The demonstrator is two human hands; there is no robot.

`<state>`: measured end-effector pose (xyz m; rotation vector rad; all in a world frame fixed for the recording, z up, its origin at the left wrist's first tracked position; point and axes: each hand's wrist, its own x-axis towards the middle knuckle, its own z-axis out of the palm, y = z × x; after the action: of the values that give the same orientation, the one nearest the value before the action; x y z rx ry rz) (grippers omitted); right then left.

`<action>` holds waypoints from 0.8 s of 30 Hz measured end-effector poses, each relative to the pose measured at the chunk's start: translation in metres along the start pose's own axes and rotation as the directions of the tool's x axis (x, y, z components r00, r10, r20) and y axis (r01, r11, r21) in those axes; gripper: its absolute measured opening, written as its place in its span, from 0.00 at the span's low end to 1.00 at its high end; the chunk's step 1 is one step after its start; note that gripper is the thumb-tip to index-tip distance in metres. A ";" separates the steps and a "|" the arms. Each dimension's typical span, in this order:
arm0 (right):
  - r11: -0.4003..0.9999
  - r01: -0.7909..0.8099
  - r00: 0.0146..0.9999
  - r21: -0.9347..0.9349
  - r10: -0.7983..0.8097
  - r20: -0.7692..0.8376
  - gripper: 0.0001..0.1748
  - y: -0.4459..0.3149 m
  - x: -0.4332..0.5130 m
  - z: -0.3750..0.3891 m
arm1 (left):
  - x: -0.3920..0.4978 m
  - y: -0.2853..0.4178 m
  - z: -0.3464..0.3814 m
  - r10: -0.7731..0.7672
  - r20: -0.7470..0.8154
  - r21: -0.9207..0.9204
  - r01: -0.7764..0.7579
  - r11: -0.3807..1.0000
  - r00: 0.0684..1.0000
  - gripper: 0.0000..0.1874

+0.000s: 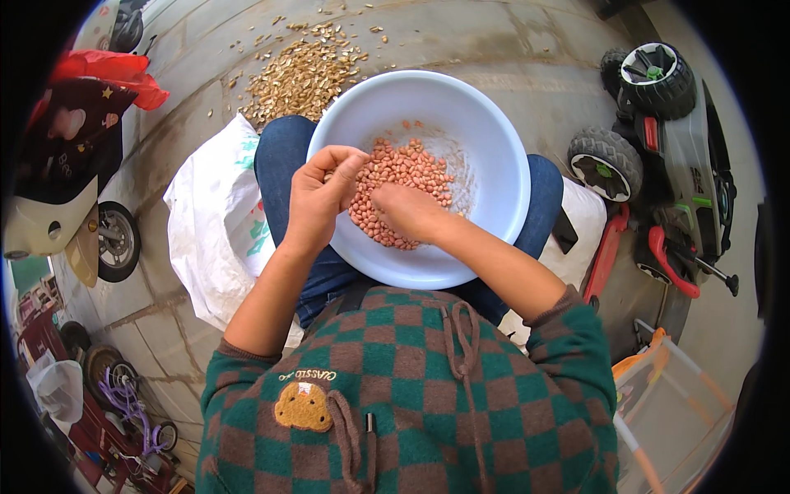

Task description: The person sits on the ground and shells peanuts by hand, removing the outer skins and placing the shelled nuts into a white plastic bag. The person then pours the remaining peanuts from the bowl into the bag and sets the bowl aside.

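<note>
A wide pale-blue plastic basin [494,154] rests across my thighs. Shelled peanuts with reddish skins [426,173] lie heaped in its lower left part. Over the heap's left edge, my left hand [324,197] is raised, thumb against curled fingers. A small tan piece, seemingly a peanut in its shell, shows inside that curl. My right hand [407,210] reaches in from the right, low over the peanuts, fingers bent inward. Its fingertips are hidden behind the back of the hand, so whether they hold anything is unclear.
Empty peanut shells [302,80] lie piled on the paved floor beyond the basin. A white woven sack [210,228] is at my left; a dark phone [564,231] lies on white material at right. Toy vehicle [691,154], scooter [62,216] and small purple bike [133,401] stand around.
</note>
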<state>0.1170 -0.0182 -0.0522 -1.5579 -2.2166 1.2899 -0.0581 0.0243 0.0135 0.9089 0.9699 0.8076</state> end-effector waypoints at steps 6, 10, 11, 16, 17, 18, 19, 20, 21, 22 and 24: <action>0.395 0.097 0.988 0.913 0.071 -0.136 0.10 -0.010 -0.040 -0.041 | -0.007 -0.020 0.011 0.129 0.171 0.286 -0.175 0.942 0.977 0.07; 0.277 0.126 0.977 0.953 0.133 -0.168 0.11 -0.018 -0.062 -0.041 | -0.008 -0.024 0.022 0.235 0.244 0.205 -0.287 0.936 0.941 0.05; 0.223 0.106 0.979 0.969 0.148 -0.141 0.11 -0.019 -0.065 -0.040 | -0.009 -0.024 0.024 0.254 0.240 0.189 -0.302 0.934 0.937 0.05; 0.062 0.159 0.970 0.985 0.175 -0.168 0.14 -0.019 -0.071 -0.039 | -0.010 -0.015 0.029 0.326 0.342 0.355 -0.442 0.824 0.881 0.12; 0.065 0.176 0.966 0.982 0.179 -0.185 0.15 -0.019 -0.072 -0.039 | -0.009 -0.014 0.031 0.327 0.351 0.361 -0.449 0.817 0.877 0.12; 0.069 0.188 0.961 0.980 0.195 -0.198 0.16 -0.020 -0.074 -0.039 | -0.010 -0.013 0.032 0.335 0.351 0.366 -0.457 0.811 0.874 0.12; 0.070 0.201 0.958 0.977 0.193 -0.211 0.17 -0.021 -0.075 -0.040 | -0.010 -0.013 0.034 0.337 0.352 0.370 -0.461 0.807 0.873 0.11; 0.088 0.199 0.955 0.976 0.207 -0.213 0.17 -0.022 -0.076 -0.040 | -0.011 -0.012 0.035 0.340 0.348 0.390 -0.465 0.795 0.874 0.11; 0.102 0.200 0.954 0.974 0.205 -0.218 0.17 -0.023 -0.077 -0.040 | -0.012 -0.012 0.036 0.361 0.351 0.404 -0.487 0.774 0.864 0.12; 0.114 0.214 0.950 0.970 0.206 -0.234 0.18 -0.023 -0.078 -0.040 | -0.012 -0.012 0.037 0.379 0.359 0.417 -0.510 0.752 0.853 0.12; 0.121 0.213 0.950 0.969 0.206 -0.235 0.18 -0.023 -0.079 -0.040 | -0.013 -0.012 0.038 0.397 0.373 0.446 -0.537 0.716 0.839 0.12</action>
<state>0.1587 -0.0632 0.0162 -0.9580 -0.5896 1.7322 -0.0261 -0.0022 0.0174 1.7668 0.7456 0.8269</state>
